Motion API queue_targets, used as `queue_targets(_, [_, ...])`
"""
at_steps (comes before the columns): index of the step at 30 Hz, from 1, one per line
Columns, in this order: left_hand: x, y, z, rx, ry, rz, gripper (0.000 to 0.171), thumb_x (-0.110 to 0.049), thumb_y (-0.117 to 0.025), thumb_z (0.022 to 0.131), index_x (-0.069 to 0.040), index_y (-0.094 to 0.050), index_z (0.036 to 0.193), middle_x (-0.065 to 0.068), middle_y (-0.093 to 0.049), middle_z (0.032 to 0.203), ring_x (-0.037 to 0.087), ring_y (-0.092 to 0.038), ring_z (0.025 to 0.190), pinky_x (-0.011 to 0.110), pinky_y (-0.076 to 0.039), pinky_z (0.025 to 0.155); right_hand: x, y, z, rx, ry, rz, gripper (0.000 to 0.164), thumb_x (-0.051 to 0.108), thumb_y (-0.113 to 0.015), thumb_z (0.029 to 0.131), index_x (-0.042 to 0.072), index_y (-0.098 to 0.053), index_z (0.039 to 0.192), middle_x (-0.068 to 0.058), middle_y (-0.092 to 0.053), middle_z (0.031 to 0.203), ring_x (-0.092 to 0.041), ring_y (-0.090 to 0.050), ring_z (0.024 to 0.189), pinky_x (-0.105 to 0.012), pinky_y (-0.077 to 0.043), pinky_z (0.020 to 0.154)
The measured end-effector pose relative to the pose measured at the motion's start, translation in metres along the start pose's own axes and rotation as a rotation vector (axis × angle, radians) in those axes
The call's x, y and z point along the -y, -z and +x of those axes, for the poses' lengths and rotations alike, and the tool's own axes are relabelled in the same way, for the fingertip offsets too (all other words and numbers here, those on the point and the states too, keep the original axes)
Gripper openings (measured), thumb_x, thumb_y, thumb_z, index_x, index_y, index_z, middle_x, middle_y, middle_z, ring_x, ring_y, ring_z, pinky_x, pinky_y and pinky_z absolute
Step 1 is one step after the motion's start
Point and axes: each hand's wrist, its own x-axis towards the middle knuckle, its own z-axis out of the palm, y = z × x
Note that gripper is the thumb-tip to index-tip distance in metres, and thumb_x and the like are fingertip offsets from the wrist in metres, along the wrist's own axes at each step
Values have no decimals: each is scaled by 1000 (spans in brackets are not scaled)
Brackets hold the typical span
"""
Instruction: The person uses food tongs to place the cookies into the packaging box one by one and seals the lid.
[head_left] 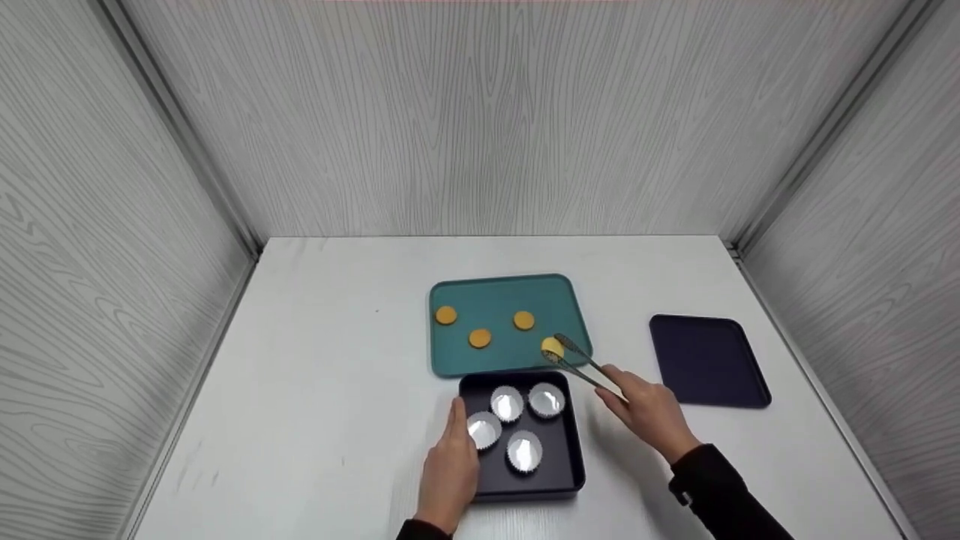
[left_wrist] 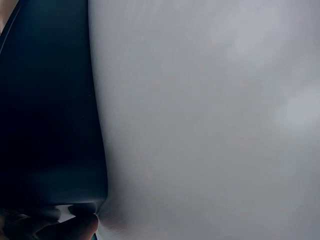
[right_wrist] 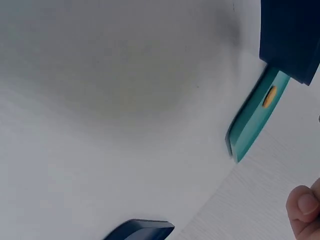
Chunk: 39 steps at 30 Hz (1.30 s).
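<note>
My left hand [head_left: 450, 472] rests with straight fingers along the left wall of a square dark box [head_left: 555, 484]. Inside the box stand several white fluted baking cups [head_left: 524, 451]. In the left wrist view, fingertips [left_wrist: 75, 229] show by the end of the box's dark side wall [left_wrist: 50, 125]. My right hand [head_left: 649, 412] grips slim tongs [head_left: 581, 373]. Between their tips is a yellow disc [head_left: 552, 347], over the near right corner of a teal tray [head_left: 502, 296]. The right wrist view catches only fingers [right_wrist: 304, 207] at its edge.
Several orange discs, one a round orange disc [head_left: 480, 338], lie apart on the teal tray behind the box. A dark flat tray [head_left: 709, 360] lies to the right on the white table [head_left: 315, 390]. Grey wood-grain panels [head_left: 487, 120] enclose the back and sides.
</note>
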Motion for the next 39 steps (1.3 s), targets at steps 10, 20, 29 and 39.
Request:
queue_targets(10, [-1, 1, 0, 9, 4, 7, 56, -3, -52, 102, 5, -36, 155, 18, -48, 155, 7, -34, 42, 28, -39, 46, 16, 20, -8, 16, 97, -30, 45, 16, -87, 76, 5, -71, 117, -2, -72, 81, -12, -64, 54, -28, -49, 46])
queue_targets(20, [0, 0, 0, 1, 0, 4, 54, -4, -51, 103, 6, -37, 155, 20, -48, 154, 8, -35, 42, 30, -41, 47, 23, 24, -12, 112, 101, -48, 42, 18, -89, 75, 10, -70, 111, 4, -63, 69, -7, -50, 44, -25, -41, 42])
queue_targets(29, [0, 1, 0, 9, 0, 7, 55, -5, -48, 104, 5, -35, 156, 19, -47, 155, 8, -34, 41, 30, -40, 46, 26, 24, -9, 190, 89, -77, 39, 23, -88, 78, 11, -69, 109, 4, -63, 69, -7, -47, 44, -26, -40, 43])
queue_targets(39, [-1, 2, 0, 21, -4, 17, 55, -4, -49, 103, 7, -35, 155, 21, -46, 155, 6, -38, 42, 28, -42, 47, 30, 26, -6, 243, 48, -82, 36, 25, -86, 82, 11, -69, 110, 3, -65, 70, -10, -52, 46, -29, -43, 45])
